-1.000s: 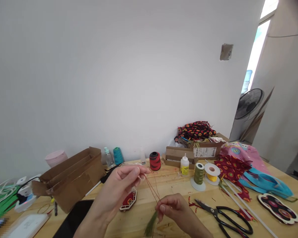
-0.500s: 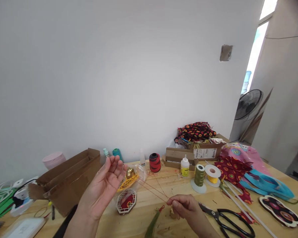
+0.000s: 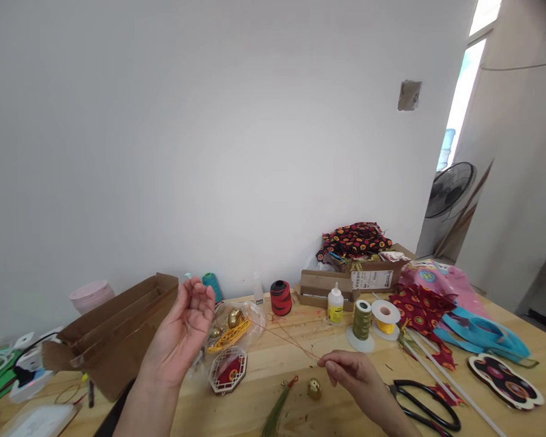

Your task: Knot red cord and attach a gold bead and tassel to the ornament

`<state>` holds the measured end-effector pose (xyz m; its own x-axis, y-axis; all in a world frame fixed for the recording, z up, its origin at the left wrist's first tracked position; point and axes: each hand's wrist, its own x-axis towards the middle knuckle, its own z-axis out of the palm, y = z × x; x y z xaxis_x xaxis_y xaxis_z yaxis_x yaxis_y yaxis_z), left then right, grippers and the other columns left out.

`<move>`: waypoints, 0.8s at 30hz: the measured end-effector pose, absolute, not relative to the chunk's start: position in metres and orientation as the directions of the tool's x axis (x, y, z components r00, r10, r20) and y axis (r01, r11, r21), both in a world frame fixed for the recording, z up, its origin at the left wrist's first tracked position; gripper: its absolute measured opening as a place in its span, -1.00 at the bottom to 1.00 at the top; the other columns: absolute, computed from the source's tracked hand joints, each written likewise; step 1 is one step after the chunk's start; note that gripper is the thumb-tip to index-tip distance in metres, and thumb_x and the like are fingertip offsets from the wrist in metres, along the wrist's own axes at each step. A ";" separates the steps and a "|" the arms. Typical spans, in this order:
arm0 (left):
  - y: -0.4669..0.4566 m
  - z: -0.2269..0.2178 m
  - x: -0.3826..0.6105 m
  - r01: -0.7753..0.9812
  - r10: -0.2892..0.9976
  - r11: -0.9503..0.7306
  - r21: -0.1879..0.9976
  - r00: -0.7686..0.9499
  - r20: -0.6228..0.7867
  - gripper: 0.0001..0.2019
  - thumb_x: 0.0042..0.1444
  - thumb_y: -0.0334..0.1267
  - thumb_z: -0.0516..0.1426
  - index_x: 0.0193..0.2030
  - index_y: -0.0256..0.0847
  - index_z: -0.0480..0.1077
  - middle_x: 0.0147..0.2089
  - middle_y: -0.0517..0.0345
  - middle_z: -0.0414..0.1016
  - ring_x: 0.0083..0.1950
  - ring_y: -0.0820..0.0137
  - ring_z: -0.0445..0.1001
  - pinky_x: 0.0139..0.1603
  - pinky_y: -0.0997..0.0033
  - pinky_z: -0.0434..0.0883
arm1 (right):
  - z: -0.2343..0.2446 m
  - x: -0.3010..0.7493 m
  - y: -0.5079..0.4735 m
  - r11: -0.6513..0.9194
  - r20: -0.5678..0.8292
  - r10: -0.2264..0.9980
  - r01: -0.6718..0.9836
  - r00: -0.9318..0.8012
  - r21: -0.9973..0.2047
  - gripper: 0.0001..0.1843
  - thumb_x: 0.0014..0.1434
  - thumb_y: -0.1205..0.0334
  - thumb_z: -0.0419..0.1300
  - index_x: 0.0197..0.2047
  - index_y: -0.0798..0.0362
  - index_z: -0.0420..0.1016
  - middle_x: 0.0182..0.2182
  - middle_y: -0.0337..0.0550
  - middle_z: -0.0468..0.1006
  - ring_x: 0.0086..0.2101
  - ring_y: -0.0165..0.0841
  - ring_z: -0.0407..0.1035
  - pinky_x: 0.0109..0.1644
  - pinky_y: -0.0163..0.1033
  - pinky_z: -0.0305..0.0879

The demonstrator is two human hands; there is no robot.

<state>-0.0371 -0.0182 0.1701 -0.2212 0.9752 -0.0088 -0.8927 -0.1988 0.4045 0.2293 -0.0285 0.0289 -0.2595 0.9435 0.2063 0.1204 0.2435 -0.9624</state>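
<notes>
My left hand [image 3: 184,331] is raised above the table, palm up, fingers loosely curled and apart, holding nothing I can see. My right hand [image 3: 352,373] pinches a thin red thread [image 3: 284,337] low over the wooden table [image 3: 505,419]; the thread runs up and left toward a clear bag [image 3: 230,328] with yellow cord and gold bells. A loose gold bell [image 3: 314,389] and a green tassel [image 3: 277,413] lie just left of my right hand. A white and red octagonal ornament [image 3: 229,370] lies below the bag.
Black scissors [image 3: 425,406] lie right of my right hand. Thread spools [image 3: 363,320], a glue bottle [image 3: 334,303], a red-black spool [image 3: 281,297], cardboard boxes [image 3: 113,331], patterned fabric [image 3: 355,240], white rods [image 3: 446,376] and a fan [image 3: 450,188] surround the work area.
My left hand let go of the thread, opened and drew left. My right hand moved right, away from the tassel, with the thread; the bell now lies loose on the table.
</notes>
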 end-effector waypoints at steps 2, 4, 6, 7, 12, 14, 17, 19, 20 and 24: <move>-0.020 0.173 -0.037 -0.889 0.975 -0.202 0.411 -0.221 0.001 -0.53 0.26 -0.34 -0.27 -0.41 -0.30 0.41 -0.50 0.13 0.52 -0.45 0.53 0.50 -0.30 0.46 0.51 | 0.030 0.229 -0.028 0.259 0.218 0.945 0.156 -0.243 -0.953 -0.63 0.05 -0.01 0.07 -0.41 0.12 0.51 -0.64 -0.24 0.34 -0.55 -0.42 0.21 -0.45 -0.33 0.15; -0.022 0.176 -0.036 -0.884 0.975 -0.203 0.421 -0.223 0.003 -0.52 0.26 -0.34 -0.27 -0.43 -0.30 0.42 -0.50 0.13 0.52 -0.44 0.53 0.50 -0.29 0.47 0.51 | 0.030 0.229 -0.028 0.275 0.232 0.947 0.189 -0.221 -0.943 -0.62 0.05 -0.02 0.05 -0.43 0.12 0.50 -0.61 -0.21 0.36 -0.56 -0.41 0.21 -0.48 -0.32 0.16; -0.023 0.178 -0.037 -0.873 0.972 -0.214 0.438 -0.237 0.003 -0.52 0.26 -0.34 -0.27 -0.44 -0.30 0.42 -0.50 0.14 0.53 -0.44 0.53 0.51 -0.29 0.47 0.51 | 0.029 0.229 -0.026 0.285 0.245 0.950 0.225 -0.191 -0.932 -0.61 0.05 -0.03 0.05 -0.45 0.11 0.50 -0.59 -0.19 0.38 -0.56 -0.40 0.21 -0.50 -0.31 0.17; -0.023 0.179 -0.037 -0.867 0.970 -0.220 0.448 -0.245 0.004 -0.52 0.25 -0.35 -0.27 -0.45 -0.30 0.42 -0.50 0.14 0.53 -0.44 0.52 0.51 -0.30 0.47 0.51 | 0.029 0.229 -0.026 0.293 0.255 0.951 0.245 -0.175 -0.924 -0.61 0.05 -0.02 0.04 -0.45 0.11 0.51 -0.59 -0.18 0.39 -0.56 -0.39 0.22 -0.50 -0.31 0.18; -0.024 0.180 -0.033 -0.847 0.967 -0.230 0.478 -0.256 0.012 -0.52 0.25 -0.38 -0.25 -0.46 -0.30 0.43 -0.50 0.13 0.53 -0.45 0.52 0.51 -0.29 0.47 0.50 | 0.024 0.229 -0.022 0.392 0.350 0.920 0.418 -0.176 -0.819 -0.66 0.09 0.09 0.02 -0.49 0.08 0.51 -0.58 -0.12 0.45 -0.48 -0.30 0.29 -0.38 -0.22 0.23; -0.024 0.181 -0.029 -0.844 0.971 -0.219 0.489 -0.239 0.022 -0.53 0.25 -0.40 -0.25 -0.46 -0.30 0.43 -0.49 0.13 0.53 -0.44 0.52 0.50 -0.28 0.46 0.50 | 0.021 0.231 -0.021 0.443 0.374 0.897 0.477 -0.236 -0.759 -0.71 0.09 0.17 0.03 -0.48 0.06 0.51 -0.53 -0.09 0.49 -0.42 -0.27 0.32 -0.31 -0.18 0.24; -0.027 0.181 -0.021 -0.825 0.979 -0.186 0.534 -0.203 0.028 -0.54 0.23 -0.45 -0.23 -0.48 -0.29 0.44 -0.49 0.13 0.52 -0.46 0.52 0.49 -0.30 0.45 0.50 | 0.014 0.235 -0.019 0.488 0.393 0.873 0.495 -0.289 -0.719 -0.79 0.04 0.28 0.06 -0.37 0.05 0.53 -0.36 -0.03 0.53 -0.29 -0.22 0.35 -0.20 -0.13 0.26; -0.030 0.181 -0.014 -0.800 0.982 -0.170 0.575 -0.185 0.032 -0.55 0.21 -0.49 -0.21 -0.49 -0.30 0.44 -0.50 0.12 0.51 -0.47 0.51 0.49 -0.31 0.44 0.50 | 0.012 0.237 -0.019 0.494 0.425 0.869 0.472 -0.252 -0.730 -0.76 0.01 0.31 0.08 -0.26 0.05 0.52 -0.24 0.00 0.50 -0.19 -0.20 0.33 -0.11 -0.09 0.24; -0.031 0.181 -0.011 -0.786 0.983 -0.164 0.596 -0.178 0.036 -0.56 0.20 -0.51 -0.20 -0.50 -0.30 0.44 -0.51 0.12 0.50 -0.47 0.51 0.49 -0.32 0.44 0.51 | 0.013 0.237 -0.020 0.495 0.444 0.868 0.448 -0.222 -0.744 -0.74 0.02 0.31 0.08 -0.21 0.04 0.50 -0.19 0.00 0.49 -0.15 -0.19 0.31 -0.07 -0.07 0.22; -0.035 0.182 0.005 -0.752 0.992 -0.120 0.648 -0.124 0.039 -0.61 0.17 -0.53 -0.14 -0.50 -0.32 0.44 -0.51 0.10 0.50 -0.47 0.50 0.49 -0.33 0.43 0.51 | 0.042 0.222 -0.029 0.468 0.437 0.883 0.265 -0.169 -0.843 -0.70 0.11 0.17 0.05 -0.08 -0.04 0.42 -0.06 -0.05 0.42 -0.02 -0.21 0.22 0.08 -0.03 0.09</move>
